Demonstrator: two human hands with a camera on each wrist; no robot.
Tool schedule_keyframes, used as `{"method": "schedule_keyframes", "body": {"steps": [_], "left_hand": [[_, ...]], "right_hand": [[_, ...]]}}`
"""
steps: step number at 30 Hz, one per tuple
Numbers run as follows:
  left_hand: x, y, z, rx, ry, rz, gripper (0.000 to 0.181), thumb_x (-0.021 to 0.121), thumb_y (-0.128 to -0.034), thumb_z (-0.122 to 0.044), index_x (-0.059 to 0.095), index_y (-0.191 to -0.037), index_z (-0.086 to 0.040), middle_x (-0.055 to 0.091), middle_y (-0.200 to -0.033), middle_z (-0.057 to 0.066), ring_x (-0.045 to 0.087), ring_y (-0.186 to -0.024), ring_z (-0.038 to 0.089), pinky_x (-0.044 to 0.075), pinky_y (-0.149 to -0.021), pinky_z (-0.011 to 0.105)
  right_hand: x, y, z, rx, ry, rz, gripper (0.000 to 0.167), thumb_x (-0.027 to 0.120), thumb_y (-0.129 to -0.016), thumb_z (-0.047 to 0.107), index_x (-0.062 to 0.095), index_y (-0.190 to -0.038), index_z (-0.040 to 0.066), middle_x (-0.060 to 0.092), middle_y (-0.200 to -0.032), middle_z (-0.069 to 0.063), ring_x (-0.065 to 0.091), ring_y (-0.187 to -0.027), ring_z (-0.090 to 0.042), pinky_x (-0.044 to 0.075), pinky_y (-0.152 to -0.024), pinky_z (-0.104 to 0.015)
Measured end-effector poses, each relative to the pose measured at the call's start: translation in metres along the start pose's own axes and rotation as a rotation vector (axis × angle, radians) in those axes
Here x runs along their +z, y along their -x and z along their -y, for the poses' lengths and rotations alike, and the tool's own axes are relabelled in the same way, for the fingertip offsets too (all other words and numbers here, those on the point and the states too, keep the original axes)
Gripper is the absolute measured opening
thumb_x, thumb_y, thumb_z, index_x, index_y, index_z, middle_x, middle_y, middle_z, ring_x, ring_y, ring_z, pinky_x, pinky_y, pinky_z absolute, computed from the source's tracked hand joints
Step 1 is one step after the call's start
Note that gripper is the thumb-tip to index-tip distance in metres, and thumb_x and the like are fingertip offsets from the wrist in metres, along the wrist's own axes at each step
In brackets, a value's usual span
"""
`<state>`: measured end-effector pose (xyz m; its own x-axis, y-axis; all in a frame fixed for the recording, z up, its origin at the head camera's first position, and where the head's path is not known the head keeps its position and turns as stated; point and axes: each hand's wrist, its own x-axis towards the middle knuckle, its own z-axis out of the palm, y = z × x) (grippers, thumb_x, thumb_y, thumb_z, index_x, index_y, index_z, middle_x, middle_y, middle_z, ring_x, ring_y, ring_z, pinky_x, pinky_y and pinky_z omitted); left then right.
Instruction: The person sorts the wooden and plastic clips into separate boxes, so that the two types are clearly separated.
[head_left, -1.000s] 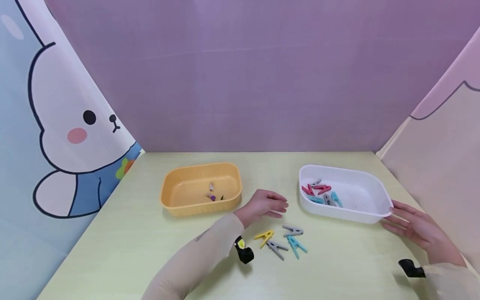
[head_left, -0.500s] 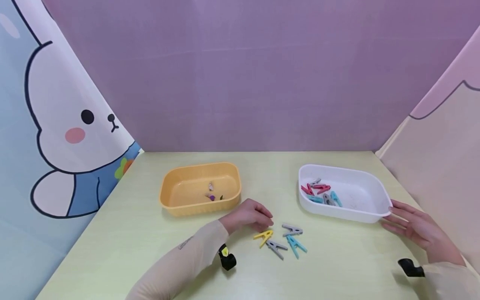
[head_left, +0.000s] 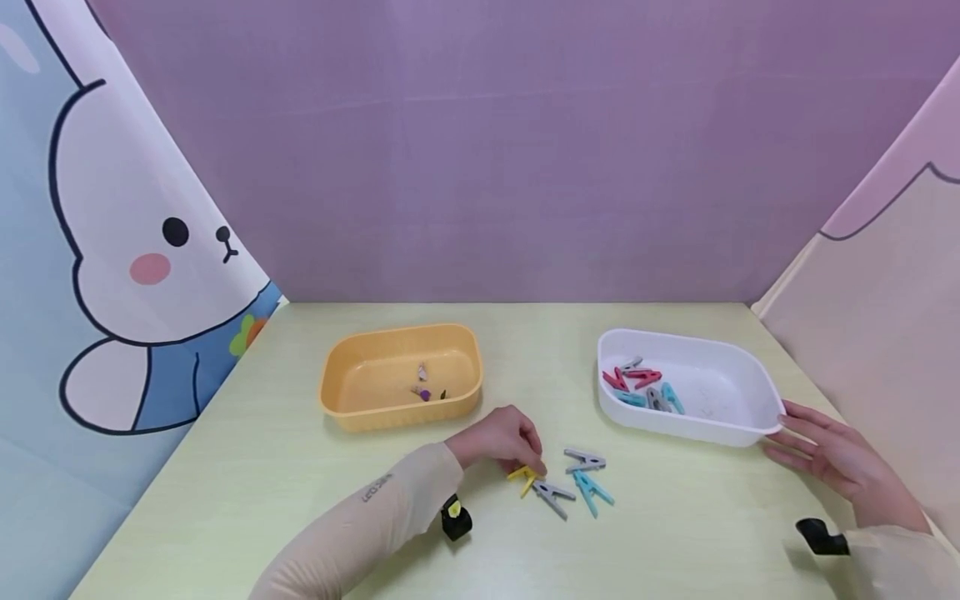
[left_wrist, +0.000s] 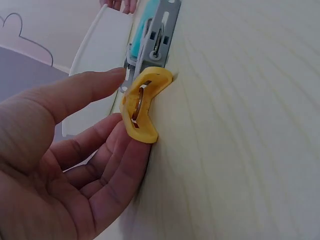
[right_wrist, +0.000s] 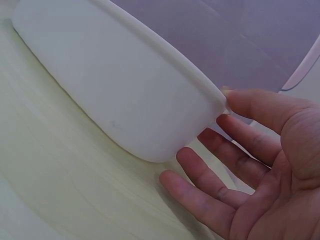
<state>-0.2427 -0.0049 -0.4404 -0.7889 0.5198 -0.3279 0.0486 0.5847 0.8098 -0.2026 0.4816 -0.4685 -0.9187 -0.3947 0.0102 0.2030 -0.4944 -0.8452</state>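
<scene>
Pale counter (head_left: 675, 542) carries four loose clips: just right of the yellow clip (left_wrist: 131, 102) lie two gray clips (head_left: 543, 490) and one teal clip (head_left: 585, 485). The yellow one lies under my nearer left hand (head_left: 498, 440), nose slanting away rightward; thumb and fingers flank it, pinching or not I cannot tell. Well right of it, my right hand (head_left: 840, 458), fingers relaxed, touches one white tray (head_left: 690, 430) of six clips; beyond-left stands one orange tray (head_left: 408, 417).

Yellow clothespin (left_wrist: 146, 107) beside grey clothespin (left_wrist: 159, 37).
</scene>
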Motion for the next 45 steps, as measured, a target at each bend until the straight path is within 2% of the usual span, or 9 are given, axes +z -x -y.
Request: {"method": "schedule_keyframes", "body": {"steps": [6,13,22,28,36,45], "left_hand": [[0.002,-0.002,-0.004,0.007,-0.1,0.004,0.019,0.088,-0.0729,-0.009,0.069,-0.073,-0.012,0.06,-0.058,0.001,0.051,-0.048,0.011,0.045,-0.045,0.02],[0.0,-0.002,-0.004,0.008,-0.111,0.009,0.018,0.087,-0.0731,-0.008,0.07,-0.072,-0.012,0.062,-0.061,0.0,0.052,-0.049,0.01,0.046,-0.045,0.019],[-0.002,-0.001,-0.005,0.006,-0.112,0.017,0.016,0.086,-0.0734,-0.007,0.071,-0.072,-0.012,0.064,-0.062,-0.001,0.052,-0.049,0.011,0.046,-0.045,0.019],[-0.008,-0.003,-0.005,-0.029,-0.002,0.026,0.011,0.085,-0.0754,-0.009,0.074,-0.078,-0.011,0.07,-0.073,0.001,0.059,-0.057,0.012,0.051,-0.051,0.022],[-0.014,-0.012,-0.009,-0.002,0.147,0.008,0.011,0.083,-0.0778,-0.007,0.075,-0.084,-0.008,0.072,-0.08,0.004,0.065,-0.067,0.014,0.06,-0.059,0.03],[-0.019,-0.022,-0.017,0.012,0.262,0.011,0.013,0.081,-0.0803,-0.005,0.074,-0.091,-0.002,0.073,-0.085,0.006,0.066,-0.072,0.015,0.061,-0.063,0.032]], "right_hand": [[-0.001,0.001,-0.002,-0.002,-0.015,0.011,0.044,0.032,-0.106,-0.004,0.071,-0.121,0.009,0.071,-0.116,-0.009,0.069,-0.104,-0.029,0.057,-0.089,-0.044],[0.0,0.0,-0.001,-0.003,-0.006,-0.002,0.044,0.033,-0.106,-0.004,0.072,-0.121,0.01,0.071,-0.115,-0.008,0.07,-0.103,-0.029,0.057,-0.089,-0.044],[0.001,0.0,-0.001,-0.006,-0.022,0.03,0.046,0.03,-0.106,-0.005,0.071,-0.122,0.009,0.07,-0.116,-0.009,0.069,-0.104,-0.029,0.057,-0.09,-0.044],[0.001,-0.001,-0.002,-0.015,-0.005,0.029,0.048,0.028,-0.106,-0.006,0.071,-0.122,0.009,0.07,-0.116,-0.009,0.069,-0.104,-0.028,0.057,-0.09,-0.043],[0.001,-0.001,-0.002,-0.02,0.003,0.017,0.048,0.028,-0.106,-0.007,0.071,-0.121,0.009,0.07,-0.116,-0.008,0.069,-0.104,-0.028,0.057,-0.089,-0.043],[0.002,0.0,-0.002,-0.023,-0.005,0.015,0.048,0.028,-0.106,-0.007,0.071,-0.121,0.009,0.07,-0.116,-0.009,0.069,-0.103,-0.029,0.057,-0.089,-0.043]]}}
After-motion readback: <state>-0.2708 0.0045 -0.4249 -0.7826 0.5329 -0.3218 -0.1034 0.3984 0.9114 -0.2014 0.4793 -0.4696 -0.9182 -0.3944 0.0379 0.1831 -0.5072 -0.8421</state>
